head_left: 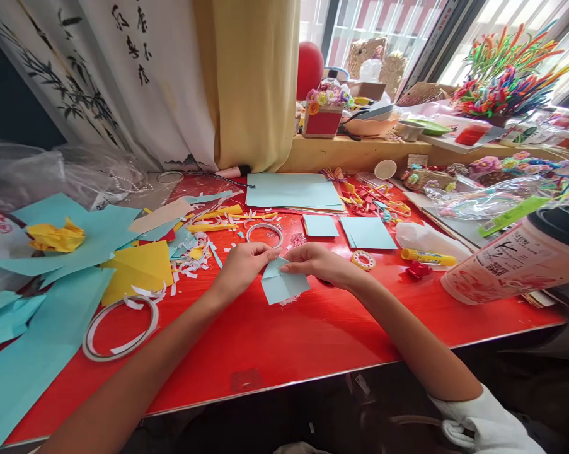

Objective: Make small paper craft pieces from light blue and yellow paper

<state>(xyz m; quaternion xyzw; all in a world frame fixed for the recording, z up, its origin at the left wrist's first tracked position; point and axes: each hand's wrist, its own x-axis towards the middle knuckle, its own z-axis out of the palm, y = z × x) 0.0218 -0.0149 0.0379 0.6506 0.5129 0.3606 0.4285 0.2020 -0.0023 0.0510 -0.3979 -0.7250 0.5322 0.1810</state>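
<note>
A small piece of light blue paper [285, 289] with creases is held between my two hands above the red table. My left hand [247, 266] pinches its upper left edge, thumb and fingers together. The fingers of my right hand [319, 263] close on its upper right side, where part of the paper is folded over. Just behind my hands lies a roll of tape [264, 236]. To the right of it are a small stack of blue paper squares [321, 226] and a larger stack of blue sheets [368, 233].
A large tape ring [89, 340], a yellow sheet [140, 271] and paper scraps [196, 252] lie to the left. On the right stand a lidded cup [515, 252], a glue stick [428, 256] and a small tape roll [363, 260]. The table's front edge [284, 386] runs below my arms.
</note>
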